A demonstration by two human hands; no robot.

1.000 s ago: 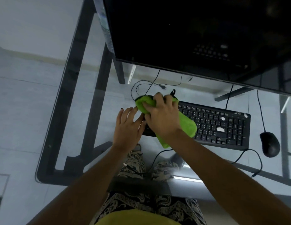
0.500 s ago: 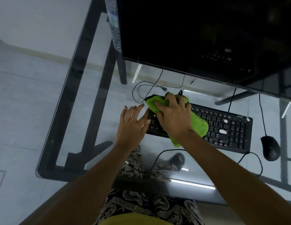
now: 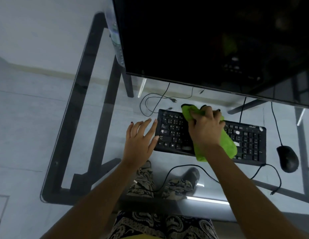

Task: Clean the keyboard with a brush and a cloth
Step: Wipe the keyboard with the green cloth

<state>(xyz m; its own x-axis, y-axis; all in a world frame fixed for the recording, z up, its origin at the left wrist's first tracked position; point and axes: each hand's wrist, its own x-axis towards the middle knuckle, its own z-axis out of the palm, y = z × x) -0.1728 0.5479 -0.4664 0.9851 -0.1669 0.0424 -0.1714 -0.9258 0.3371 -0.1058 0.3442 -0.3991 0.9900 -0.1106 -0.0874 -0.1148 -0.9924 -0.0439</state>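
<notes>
Since half a second ago your right hand (image 3: pixel 204 129) has slid the bunched bright green cloth (image 3: pixel 227 144) rightward, uncovering the left keys of the black rectangular keyboard (image 3: pixel 172 133). Your fingers grip the cloth, pressing it on the keyboard's middle. Your left hand (image 3: pixel 139 144) lies flat, fingers straight, touching the keyboard's left edge. You work on a clear glass desk (image 3: pixel 105 118) with a dark frame over pale floor. Far across it stands a large black monitor (image 3: pixel 202 40). At right, apart from the keyboard, sits a black mouse (image 3: pixel 287 158). Bare glass stretches left of your left hand.
</notes>
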